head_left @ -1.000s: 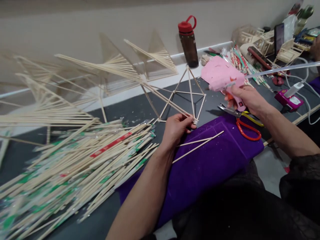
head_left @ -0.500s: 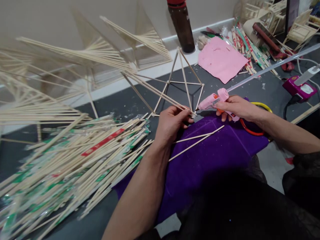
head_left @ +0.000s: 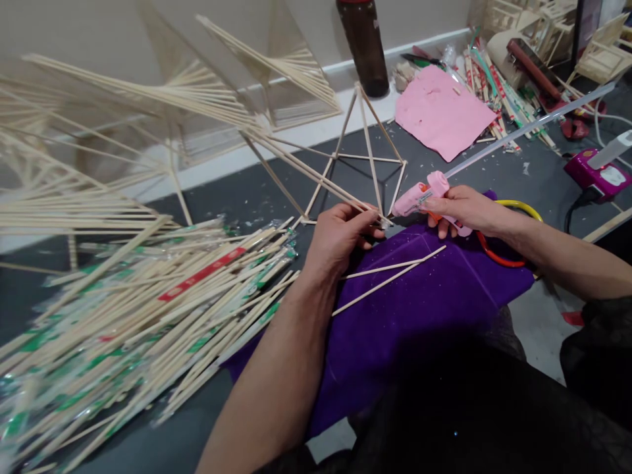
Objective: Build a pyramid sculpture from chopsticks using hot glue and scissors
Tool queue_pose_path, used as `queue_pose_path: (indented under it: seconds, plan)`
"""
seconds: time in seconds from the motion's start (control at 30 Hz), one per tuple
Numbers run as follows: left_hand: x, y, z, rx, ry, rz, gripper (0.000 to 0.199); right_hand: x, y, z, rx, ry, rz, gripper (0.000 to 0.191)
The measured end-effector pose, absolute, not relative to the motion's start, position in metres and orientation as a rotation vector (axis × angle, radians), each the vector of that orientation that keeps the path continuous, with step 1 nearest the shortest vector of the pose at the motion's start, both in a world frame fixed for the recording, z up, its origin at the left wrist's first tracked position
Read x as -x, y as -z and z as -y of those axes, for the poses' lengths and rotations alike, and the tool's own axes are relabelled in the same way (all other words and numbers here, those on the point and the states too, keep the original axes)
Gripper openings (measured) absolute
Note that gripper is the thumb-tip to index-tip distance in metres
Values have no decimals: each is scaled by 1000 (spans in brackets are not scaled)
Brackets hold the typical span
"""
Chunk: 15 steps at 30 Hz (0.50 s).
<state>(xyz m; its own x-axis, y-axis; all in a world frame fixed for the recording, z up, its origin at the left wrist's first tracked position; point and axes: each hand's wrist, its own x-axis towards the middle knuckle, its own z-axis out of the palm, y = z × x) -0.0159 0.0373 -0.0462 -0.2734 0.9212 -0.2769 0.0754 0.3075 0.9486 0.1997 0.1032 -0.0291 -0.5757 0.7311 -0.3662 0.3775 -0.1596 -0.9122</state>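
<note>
Because the wooden stick frame (head_left: 368, 141) is all thin members and small joints, we judge it light, fairly stiff along each stick and fragile at the corners. It stands on the dark table (head_left: 419, 155) in front of us, its apex near the bottle (head_left: 365, 52). Our left hand (head_left: 328, 240) has thumb and fingers pinched together on the stick ends at the near corner, a sound place to hold, since squeezing mid-span could bow or snap a stick.

Our right hand (head_left: 469, 212) is closed around the handle of the pink glue gun (head_left: 412, 197), whose nozzle points at that corner (whether it touches, we cannot tell). The gun looks easy to carry, though the long clear glue stick (head_left: 533, 127) behind it may swing; the handle is the part to grasp, well away from the tip.

Nearer us, two loose sticks (head_left: 385, 283) lie on the purple cloth (head_left: 405, 329), with red-and-yellow handles (head_left: 518, 206) beyond our right wrist. To our left spreads the heap of packaged sticks (head_left: 197, 283), probably slippery in its plastic.
</note>
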Motion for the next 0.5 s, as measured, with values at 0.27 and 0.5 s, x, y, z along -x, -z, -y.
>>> queue_pose_path:
  seconds: [0.27, 0.5]
  plan:
    - [16, 47, -38, -923, -1130, -1544, 19, -200, 29, -104, 1238, -1740, 1863, 43]
    - [15, 43, -38, -896, -1144, -1517, 13, -202, 26, -101, 1227, -1683, 1908, 45]
